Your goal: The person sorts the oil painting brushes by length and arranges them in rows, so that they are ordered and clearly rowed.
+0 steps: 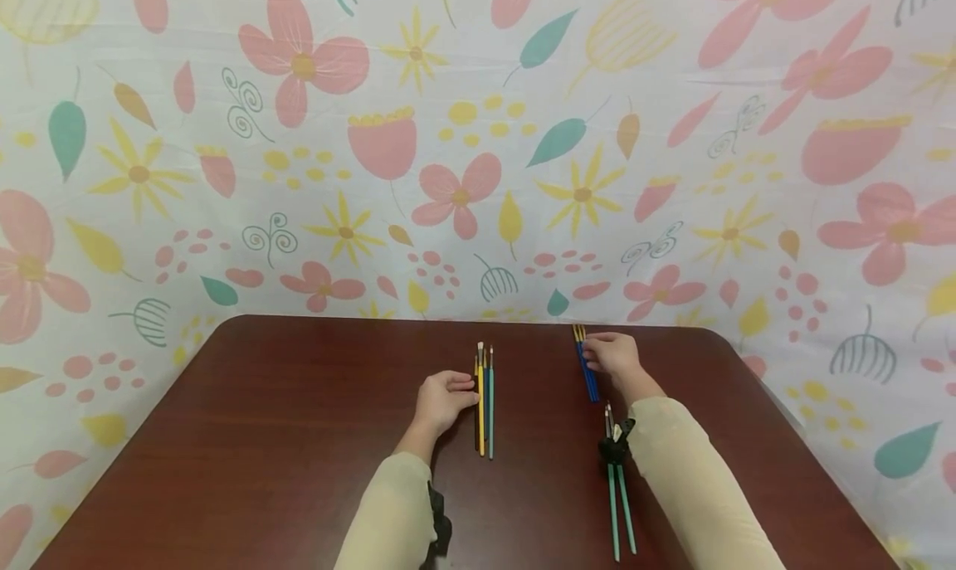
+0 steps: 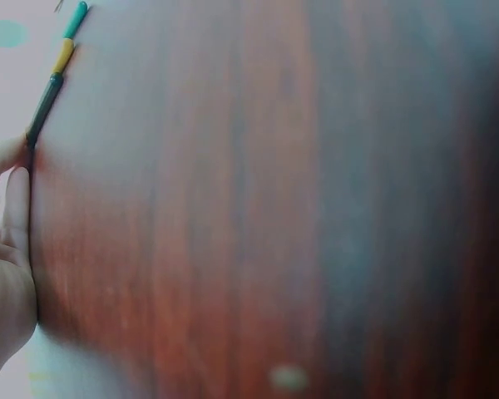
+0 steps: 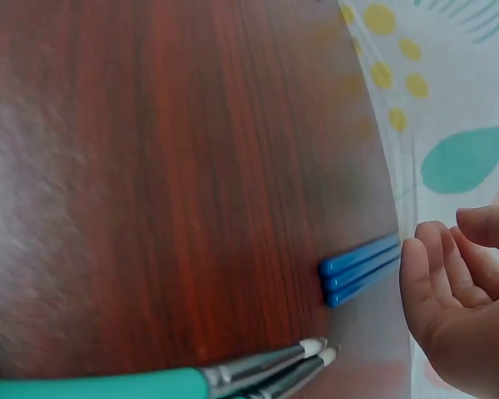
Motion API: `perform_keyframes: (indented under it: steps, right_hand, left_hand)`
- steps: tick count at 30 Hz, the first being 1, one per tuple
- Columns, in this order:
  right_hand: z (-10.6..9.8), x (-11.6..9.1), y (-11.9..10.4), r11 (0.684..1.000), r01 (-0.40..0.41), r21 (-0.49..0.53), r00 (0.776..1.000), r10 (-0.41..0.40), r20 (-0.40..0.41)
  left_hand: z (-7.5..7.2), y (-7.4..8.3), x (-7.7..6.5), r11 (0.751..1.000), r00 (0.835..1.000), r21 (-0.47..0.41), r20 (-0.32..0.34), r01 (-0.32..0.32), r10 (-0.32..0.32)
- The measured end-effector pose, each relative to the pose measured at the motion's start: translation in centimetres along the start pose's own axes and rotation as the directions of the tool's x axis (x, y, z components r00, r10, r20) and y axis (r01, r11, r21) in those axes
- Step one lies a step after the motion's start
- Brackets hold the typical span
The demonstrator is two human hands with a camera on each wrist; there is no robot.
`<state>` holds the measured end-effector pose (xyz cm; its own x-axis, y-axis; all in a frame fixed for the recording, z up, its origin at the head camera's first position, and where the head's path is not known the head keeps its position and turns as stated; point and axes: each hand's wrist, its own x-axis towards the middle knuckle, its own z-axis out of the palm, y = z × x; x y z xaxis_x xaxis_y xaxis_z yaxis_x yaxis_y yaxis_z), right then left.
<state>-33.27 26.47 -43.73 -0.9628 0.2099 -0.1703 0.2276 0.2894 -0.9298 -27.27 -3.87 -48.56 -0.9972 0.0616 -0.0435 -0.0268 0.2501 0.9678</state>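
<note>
Slim paintbrushes lie side by side mid-table in the head view: a yellow one (image 1: 481, 421), a teal one (image 1: 490, 425), a blue one between and a dark one at the left edge. My left hand (image 1: 442, 401) rests at their left side, thumb and fingertips against the outer handle. In the left wrist view its fingers (image 2: 15, 208) lie along the dark brush (image 2: 43, 112). Farther right, my right hand (image 1: 614, 354) is beside a row of blue paintbrushes (image 1: 587, 375), fingertips right at their upper part. Its fingers are loosely bent in the right wrist view.
Two teal-handled paintbrushes (image 1: 614, 512) lie nearer the front, below my right hand, with a black wrist-camera mount (image 1: 614, 450) overlapping them. The dark brown table (image 1: 299, 470) ends at the back against a flowered cloth (image 1: 463, 138).
</note>
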Motion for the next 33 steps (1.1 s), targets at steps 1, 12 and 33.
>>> perform_keyframes:
  steps: [1,12,33]
  right_hand:
    - [0.1,-0.2,0.0,1.000,0.002,0.007,1.000,-0.002,0.009]
    - [1.4,-2.2,-0.6,0.997,0.011,0.076,0.988,-0.023,0.152]
    - [5.8,-4.2,-1.2,0.989,-0.055,0.140,0.948,0.008,0.317]
  left_hand:
    - [0.0,0.0,0.0,1.000,1.000,-0.002,0.002,-0.003,0.003]
    - [0.2,0.1,-0.2,1.000,1.000,-0.017,0.004,0.001,-0.001]
    - [-0.3,0.5,-0.5,1.000,1.000,0.003,-0.002,-0.010,0.010]
